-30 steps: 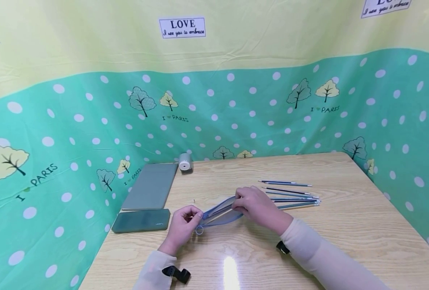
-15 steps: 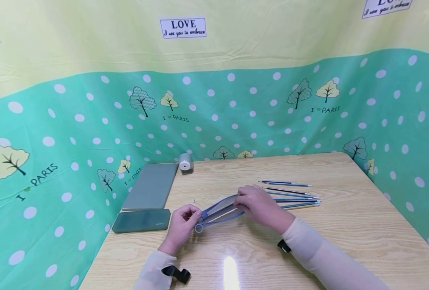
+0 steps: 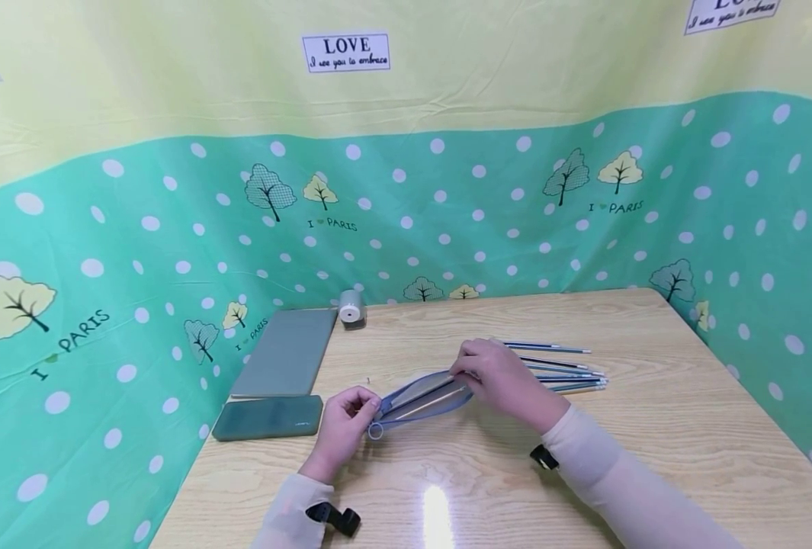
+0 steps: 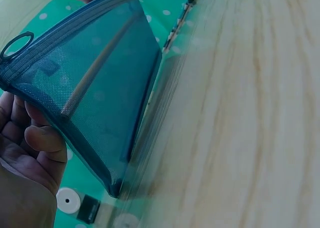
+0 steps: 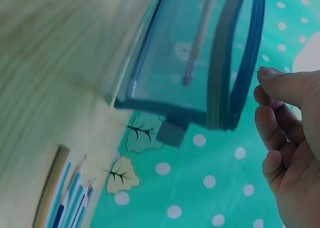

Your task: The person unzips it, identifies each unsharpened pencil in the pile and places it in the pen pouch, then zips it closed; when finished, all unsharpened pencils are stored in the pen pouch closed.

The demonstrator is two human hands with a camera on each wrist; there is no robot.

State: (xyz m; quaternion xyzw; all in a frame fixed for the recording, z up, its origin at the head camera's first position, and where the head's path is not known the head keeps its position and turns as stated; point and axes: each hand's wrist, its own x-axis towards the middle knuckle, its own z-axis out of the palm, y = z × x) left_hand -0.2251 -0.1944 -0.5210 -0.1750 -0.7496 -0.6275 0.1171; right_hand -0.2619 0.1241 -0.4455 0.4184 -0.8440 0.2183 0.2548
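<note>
My left hand [image 3: 340, 427] pinches the left end of a blue mesh zip pencil pouch [image 4: 125, 87], near its ring-shaped zipper pull [image 3: 375, 431]. The zip is undone and the mouth gapes toward me. Through the mesh a slim pencil [image 4: 97, 70] lies slanted inside, and a darker one [image 5: 145, 47] runs along the bottom. At the pouch's right end is my right hand [image 3: 502, 381], with thumb and fingers loosely bent. In the right wrist view its fingertips [image 5: 267, 72] are just off the pouch's edge, with nothing between them. Several pencils [image 3: 570, 367] lie fanned out right of the pouch.
A flat grey rectangular board [image 3: 287, 354] lies at the back left, with a dark green case [image 3: 268, 418] in front of it. A small white cylinder [image 3: 351, 307] on a dark base stands near the back edge. A polka-dot curtain [image 3: 440, 198] surrounds the wooden table [image 3: 502, 488].
My right hand has moved right and slightly back along the pouch, leaving the slim pencil lying inside. My left hand keeps its hold and has barely shifted.
</note>
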